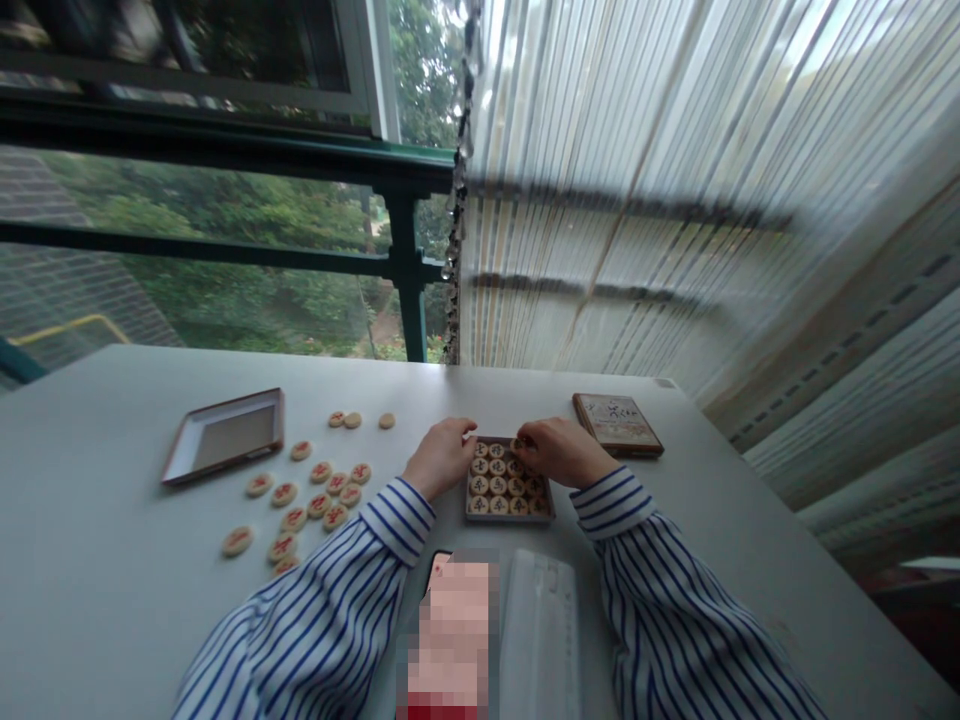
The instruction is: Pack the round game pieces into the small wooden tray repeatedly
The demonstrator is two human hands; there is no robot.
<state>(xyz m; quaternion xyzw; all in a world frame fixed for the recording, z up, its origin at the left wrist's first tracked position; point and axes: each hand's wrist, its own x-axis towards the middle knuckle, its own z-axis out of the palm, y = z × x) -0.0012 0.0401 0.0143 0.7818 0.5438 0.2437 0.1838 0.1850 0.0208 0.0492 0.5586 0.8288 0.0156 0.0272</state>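
White table (135,570). Shallow tray (238,440) on it, far left. Open box (510,519) mid-table, between the hands. Left hand (441,458): loosely curled at the box's back left corner; can't tell if it grips the rim. Right hand (566,450): fingers bent down over the back right; can't confirm a grip. Black-marked discs (498,486) sit in rows inside the box; red-marked discs (284,494) lie loose to its left.
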